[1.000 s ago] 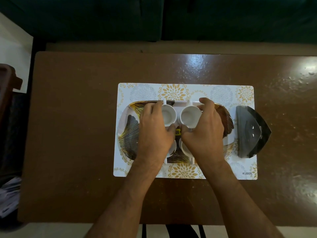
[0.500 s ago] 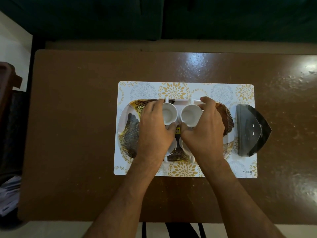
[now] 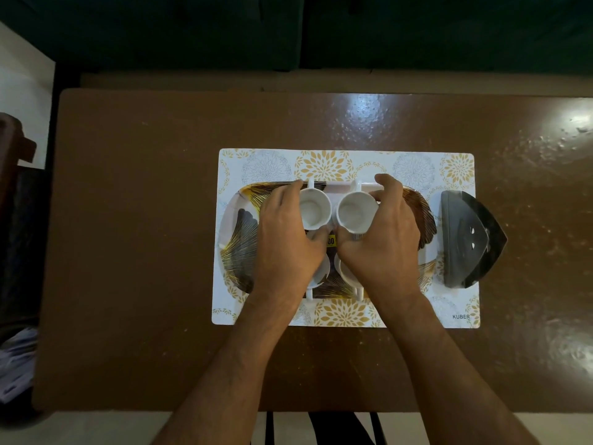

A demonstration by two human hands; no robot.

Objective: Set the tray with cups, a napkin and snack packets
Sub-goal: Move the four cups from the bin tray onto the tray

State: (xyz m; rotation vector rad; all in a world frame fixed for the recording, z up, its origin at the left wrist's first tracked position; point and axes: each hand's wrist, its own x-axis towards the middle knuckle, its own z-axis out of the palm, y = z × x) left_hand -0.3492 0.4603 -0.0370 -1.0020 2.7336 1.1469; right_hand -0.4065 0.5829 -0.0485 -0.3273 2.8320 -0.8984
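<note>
A patterned oval tray (image 3: 239,232) with gold and dark leaf print lies on a floral placemat (image 3: 324,163). Two white cups stand side by side at the tray's far half: the left cup (image 3: 313,208) has my left hand (image 3: 285,242) wrapped around it, and my right hand (image 3: 383,242) grips the right cup (image 3: 356,213). Two more white cups (image 3: 321,274) sit nearer me, mostly hidden under my hands. A small yellow label (image 3: 330,241) shows between my thumbs. No napkin or snack packets are visible.
A dark triangular napkin holder (image 3: 470,240) rests on the placemat's right end, touching the tray's edge. The brown table (image 3: 144,220) spreads wide on all sides. A dark sofa (image 3: 288,30) runs along the far edge; papers (image 3: 16,361) lie off the table's left.
Both hands stay on the far two cups. The two cups have shifted slightly away from me along the tray; otherwise the scene holds.
</note>
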